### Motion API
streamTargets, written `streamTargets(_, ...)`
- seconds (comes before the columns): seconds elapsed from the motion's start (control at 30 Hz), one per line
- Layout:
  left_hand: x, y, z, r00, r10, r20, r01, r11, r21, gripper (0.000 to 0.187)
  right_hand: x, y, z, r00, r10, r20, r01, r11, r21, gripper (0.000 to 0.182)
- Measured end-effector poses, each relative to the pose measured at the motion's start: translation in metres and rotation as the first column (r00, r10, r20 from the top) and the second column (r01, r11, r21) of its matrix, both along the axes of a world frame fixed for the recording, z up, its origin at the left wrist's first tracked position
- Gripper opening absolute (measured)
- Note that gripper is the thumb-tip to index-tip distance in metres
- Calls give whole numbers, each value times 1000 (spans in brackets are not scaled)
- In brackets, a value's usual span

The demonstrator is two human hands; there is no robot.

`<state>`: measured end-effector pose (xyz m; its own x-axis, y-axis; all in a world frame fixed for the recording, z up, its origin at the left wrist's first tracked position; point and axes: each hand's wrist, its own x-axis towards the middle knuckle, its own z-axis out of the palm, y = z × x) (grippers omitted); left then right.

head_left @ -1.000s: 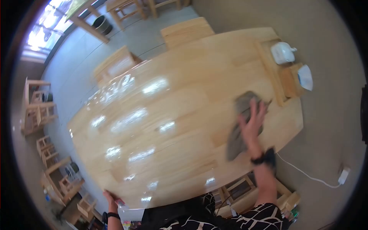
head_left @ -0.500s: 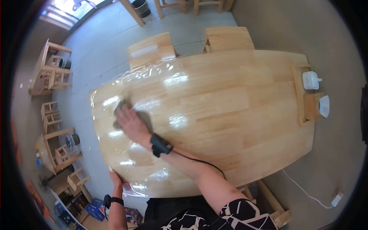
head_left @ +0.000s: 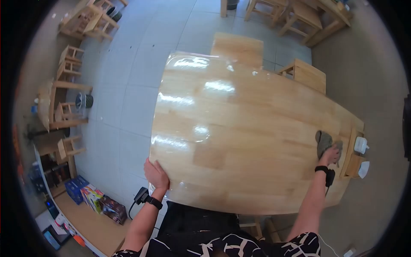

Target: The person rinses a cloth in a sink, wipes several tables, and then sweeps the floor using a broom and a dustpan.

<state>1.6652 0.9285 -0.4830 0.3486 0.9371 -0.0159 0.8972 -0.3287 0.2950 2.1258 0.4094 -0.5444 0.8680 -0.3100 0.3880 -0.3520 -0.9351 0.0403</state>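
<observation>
A long wooden table (head_left: 239,128) with a shiny top fills the middle of the view. My right hand (head_left: 330,155) presses a grey cloth (head_left: 323,141) flat on the tabletop near its right end. My left hand (head_left: 156,174) rests on the table's near left edge, fingers spread over the rim, holding nothing else. Both wrists carry black bands.
A wooden tray (head_left: 353,156) at the right end holds a white device (head_left: 361,145) and a tissue box (head_left: 363,169). Wooden stools (head_left: 238,48) stand at the far side. Small wooden chairs (head_left: 64,111) and coloured boxes (head_left: 92,197) lie to the left on the tiled floor.
My right hand swept the cloth from the table's left part across to its right end. The left hand stayed on the near edge. The view swung.
</observation>
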Motion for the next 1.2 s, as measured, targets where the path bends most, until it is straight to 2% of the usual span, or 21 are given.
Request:
streamTargets(0.03, 1, 1, 3, 1000, -1, 7, 1, 1000, -26, 40, -6, 47, 10, 964, -235, -121, 213, 962, -174, 29)
streamTargets(0.07, -1, 2, 1, 1000, -19, 4, 19, 1000, -21, 40, 0, 85, 6, 994, 107, -15, -107, 994, -15, 28)
streamTargets(0.1, -2, 2, 0, 1000, -14, 12, 14, 1000, -28, 40, 9, 127, 1, 899, 418, 134, -432, 896, 103, 26)
streamTargets(0.13, -3, 3, 1, 1000, -23, 12, 23, 999, -22, 41, 4, 197, 0, 880, 462, 109, -451, 886, -105, 23)
streamTargets(0.17, -4, 3, 1, 999, -31, 10, 31, 999, -15, 42, -1, 275, 19, 841, 529, 111, -539, 802, 258, 23)
streamTargets(0.2, -6, 4, 1, 999, -39, 14, 40, 999, -29, 44, -7, 339, 19, 784, 620, 1, -592, 748, 299, 27)
streamTargets(0.23, -6, 4, 2, 999, -33, 18, 34, 999, -35, 44, -32, 408, 28, 669, 732, 131, -741, 645, 187, 31)
streamTargets(0.33, -9, 4, 5, 993, -52, 110, 62, 994, -92, 44, -124, 535, 54, 384, 903, 192, -899, 319, 299, 36)
streamTargets(0.43, -22, 12, -1, 957, -121, 263, 156, 981, -116, 42, -245, 560, 71, 150, 988, 38, -875, 115, 470, 48)
streamTargets(0.5, -33, 21, -4, 819, 114, 563, 70, 953, -295, 40, -325, 542, 59, 33, 998, 53, -870, 3, 493, 44)
streamTargets(0.63, -89, 47, -26, 859, 40, 511, 136, 943, -304, 40, -428, 471, 74, -328, 937, 119, -658, -317, 683, 38)
streamTargets(0.7, -110, 49, -41, 903, 41, 428, 225, 803, -551, 42, -401, 460, 65, -319, 931, 177, -680, -355, 641, 36)
streamTargets(0.73, -109, 44, -43, 905, 36, 424, 225, 805, -549, 42, -378, 457, 60, -324, 915, 241, -693, -403, 597, 35)
streamTargets(0.8, -112, 35, -43, 921, 168, 352, 137, 707, -694, 46, -291, 440, 72, -68, 984, 166, -900, -132, 415, 32)
streamTargets(0.87, -100, 29, -30, 934, 107, 341, 127, 794, -595, 48, -193, 380, 59, 222, 968, 120, -935, 176, 309, 36)
streamTargets(0.9, -94, 30, -24, 942, 42, 333, 135, 861, -491, 49, -161, 335, 58, 393, 901, 186, -852, 281, 442, 38)
streamTargets(0.97, -98, 32, -32, 951, 16, 310, 138, 873, -468, 47, -127, 232, 64, 604, 780, 161, -757, 500, 420, 41)
streamTargets(1.07, -92, 29, -26, 967, -10, 253, 118, 903, -414, 43, -108, 31, 2, 883, 445, 151, -466, 784, 409, 39)
streamTargets(1.1, -89, 28, -21, 978, -27, 208, 102, 926, -362, 41, -110, 8, 4, 925, 336, 178, -379, 852, 360, 37)
streamTargets(1.13, -89, 25, -17, 979, 12, 201, 63, 931, -360, 41, -108, 39, 18, 994, -109, 23, 107, 990, 91, 37)
streamTargets(1.2, -84, 27, -12, 984, 44, 174, 21, 935, -355, 37, -81, 116, 42, 992, 97, -80, -88, 990, 107, 38)
